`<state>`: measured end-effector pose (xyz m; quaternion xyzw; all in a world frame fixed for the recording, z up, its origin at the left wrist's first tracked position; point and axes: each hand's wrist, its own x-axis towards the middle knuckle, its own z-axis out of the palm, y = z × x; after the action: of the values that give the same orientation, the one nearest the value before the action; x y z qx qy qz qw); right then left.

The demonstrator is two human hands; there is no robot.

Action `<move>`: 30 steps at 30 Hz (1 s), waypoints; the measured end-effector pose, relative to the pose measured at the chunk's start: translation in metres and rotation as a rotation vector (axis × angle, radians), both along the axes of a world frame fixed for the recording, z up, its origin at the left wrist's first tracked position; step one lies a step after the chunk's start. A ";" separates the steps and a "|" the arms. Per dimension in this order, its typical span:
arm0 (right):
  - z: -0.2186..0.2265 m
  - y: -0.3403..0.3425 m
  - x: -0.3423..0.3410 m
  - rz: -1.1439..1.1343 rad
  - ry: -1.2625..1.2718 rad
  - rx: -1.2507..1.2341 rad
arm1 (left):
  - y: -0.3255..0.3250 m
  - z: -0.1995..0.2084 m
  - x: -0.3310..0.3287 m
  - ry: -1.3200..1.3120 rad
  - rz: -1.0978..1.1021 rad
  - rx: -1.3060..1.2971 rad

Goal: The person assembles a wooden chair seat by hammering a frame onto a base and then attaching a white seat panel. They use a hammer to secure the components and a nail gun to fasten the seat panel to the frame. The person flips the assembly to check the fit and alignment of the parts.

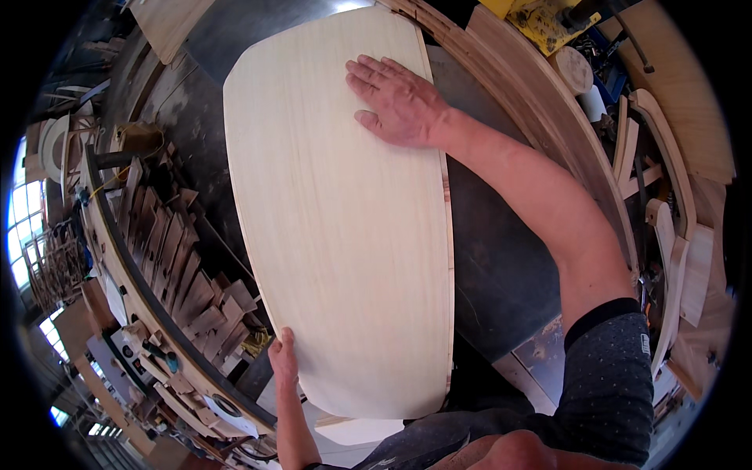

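Observation:
A large pale wooden panel (pixel 345 235) lies lengthwise in front of me, its long sides bowed by the lens. My right hand (pixel 403 106) rests flat on its far right part, palm down, with the fingers stretched out and the thumb apart. At the near left edge, my left hand (pixel 284 359) grips the panel, the thumb along the top face and the other fingers mostly hidden at the side. A thin layered strip shows along the panel's right edge. Beneath the panel is a dark, smooth work surface (pixel 501 266).
Long wooden boards (pixel 540 102) run along the right side of the work surface. Curved wooden pieces (pixel 666 157) and a yellow tool tray (pixel 540 23) stand beyond them. To the left, wood offcuts (pixel 168 243) lie piled beside a bench (pixel 129 274) with tools on it.

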<state>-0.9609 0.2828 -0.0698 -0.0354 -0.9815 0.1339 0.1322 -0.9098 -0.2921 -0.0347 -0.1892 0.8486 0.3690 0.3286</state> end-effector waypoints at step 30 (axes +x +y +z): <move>-0.034 -0.062 0.008 -0.470 -0.101 -0.082 | -0.020 -0.002 0.037 -0.133 -0.388 0.364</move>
<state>-0.9528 0.2206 -0.1038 -0.2745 -0.9455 0.1372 0.1089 -0.8728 -0.3118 -0.0370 0.0152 0.7652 0.4323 0.4768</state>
